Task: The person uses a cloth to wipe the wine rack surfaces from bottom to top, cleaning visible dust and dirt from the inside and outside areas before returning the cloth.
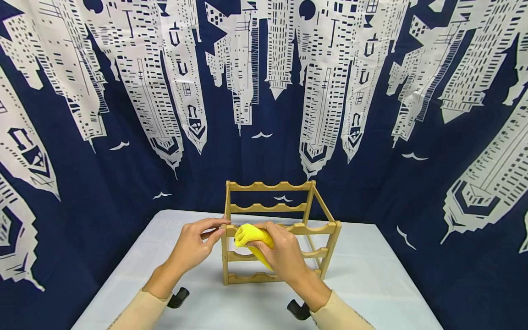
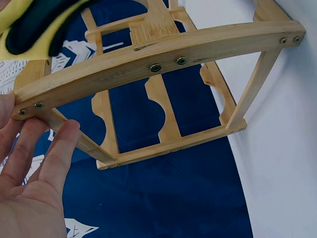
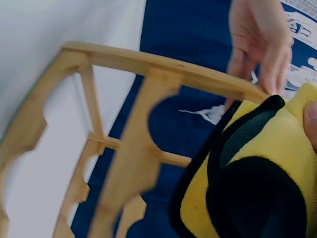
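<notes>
A light wooden rack with scalloped rails stands on the table. My left hand holds its near left corner post by the upper end, thumb on one side and fingers on the other, as the left wrist view shows on the rack's side bar. My right hand grips a bunched yellow cloth against the top front rail, near that corner. Black edging on the cloth shows in the right wrist view. The cloth and right hand hide part of the front rails.
The table has a white cover that extends on both sides of the rack. Behind and around it hangs a dark blue curtain with white city buildings. Black pieces sit by both wrists.
</notes>
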Action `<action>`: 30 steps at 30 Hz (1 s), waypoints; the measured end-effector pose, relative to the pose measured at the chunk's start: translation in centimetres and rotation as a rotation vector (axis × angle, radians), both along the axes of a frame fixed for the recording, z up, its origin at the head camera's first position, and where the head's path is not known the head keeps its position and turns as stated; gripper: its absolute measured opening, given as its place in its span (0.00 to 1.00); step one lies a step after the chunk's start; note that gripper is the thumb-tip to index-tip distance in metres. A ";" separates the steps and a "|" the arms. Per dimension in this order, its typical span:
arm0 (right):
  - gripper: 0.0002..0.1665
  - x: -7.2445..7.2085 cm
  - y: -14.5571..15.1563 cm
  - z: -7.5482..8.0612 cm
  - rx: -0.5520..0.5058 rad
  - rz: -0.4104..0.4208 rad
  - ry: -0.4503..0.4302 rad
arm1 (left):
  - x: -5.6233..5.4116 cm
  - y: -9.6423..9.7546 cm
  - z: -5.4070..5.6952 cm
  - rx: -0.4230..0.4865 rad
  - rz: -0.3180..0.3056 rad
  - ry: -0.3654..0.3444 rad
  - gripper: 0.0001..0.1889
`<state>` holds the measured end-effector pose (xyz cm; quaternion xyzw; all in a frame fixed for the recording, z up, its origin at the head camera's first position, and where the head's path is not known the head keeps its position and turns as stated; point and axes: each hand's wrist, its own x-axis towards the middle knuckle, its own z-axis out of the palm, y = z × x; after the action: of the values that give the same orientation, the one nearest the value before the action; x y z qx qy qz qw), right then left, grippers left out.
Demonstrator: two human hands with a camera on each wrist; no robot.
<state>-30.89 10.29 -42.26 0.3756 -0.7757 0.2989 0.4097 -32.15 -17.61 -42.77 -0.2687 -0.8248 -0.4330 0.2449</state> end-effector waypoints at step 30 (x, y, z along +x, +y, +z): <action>0.13 -2.3 -1.3 6.5 0.366 -0.108 -0.299 | 0.3 0.2 0.0 0.014 0.038 -0.026 0.09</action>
<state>-33.22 9.03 -35.77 0.3532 -0.8879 0.1833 0.2308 -31.89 -17.38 -42.73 -0.2456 -0.8298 -0.4377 0.2440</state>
